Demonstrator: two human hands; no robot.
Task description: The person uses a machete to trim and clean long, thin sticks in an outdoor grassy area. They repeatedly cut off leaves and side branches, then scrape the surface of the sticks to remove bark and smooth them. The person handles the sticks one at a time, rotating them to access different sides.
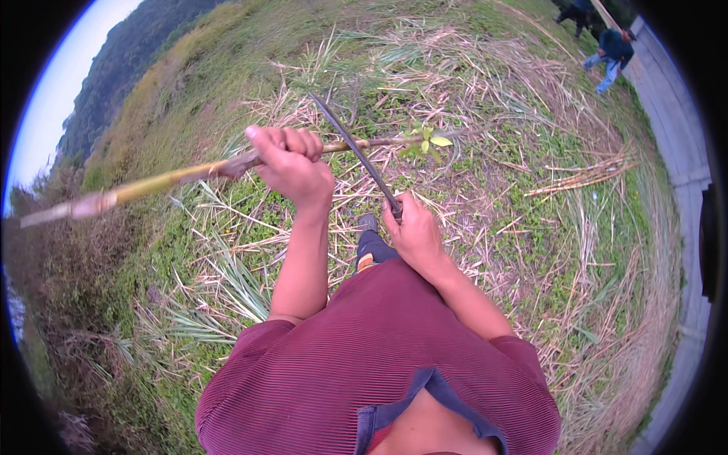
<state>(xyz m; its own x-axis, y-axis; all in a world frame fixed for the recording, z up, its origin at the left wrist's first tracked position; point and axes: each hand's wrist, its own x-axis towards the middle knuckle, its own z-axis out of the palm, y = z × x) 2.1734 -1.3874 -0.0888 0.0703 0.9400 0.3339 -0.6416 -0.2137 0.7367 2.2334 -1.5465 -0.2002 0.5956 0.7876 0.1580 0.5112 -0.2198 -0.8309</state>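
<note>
l hand (299, 167) has its fingers clenched round a yellowish, jointed cane stalk (178, 179), held out in front of the chest, approx crosswise. long axis runs l to r, thick end out at far l, rising a bit toward the thin r end. r hand (417, 235) has its fingers wrapped round the handle end of a machete-like knife (360, 154); blade slants up & away to the l and crosses the stalk just r of the l fist. can't tell if blade touches the stalk or only passes over it.

so: l hand is on the stalk; r hand sits below it, to the r & closer to the body. thin end runs on past the blade toward some yellow-green leaves (438, 141); can't tell if those grow on it or on the ground behind.

around: dry straw-like litter (455, 57) over low weeds, long green blades (243, 277) lower l, a loose bundle of thin stalks (584, 176) well off r. one shoe (368, 222) shows below the knife. another person (616, 49) in dark top & jeans is far off, upper r, by a pale grey strip (679, 140). nothing seen btwn blade & stalk; l fist is v close to the crossing.
</note>
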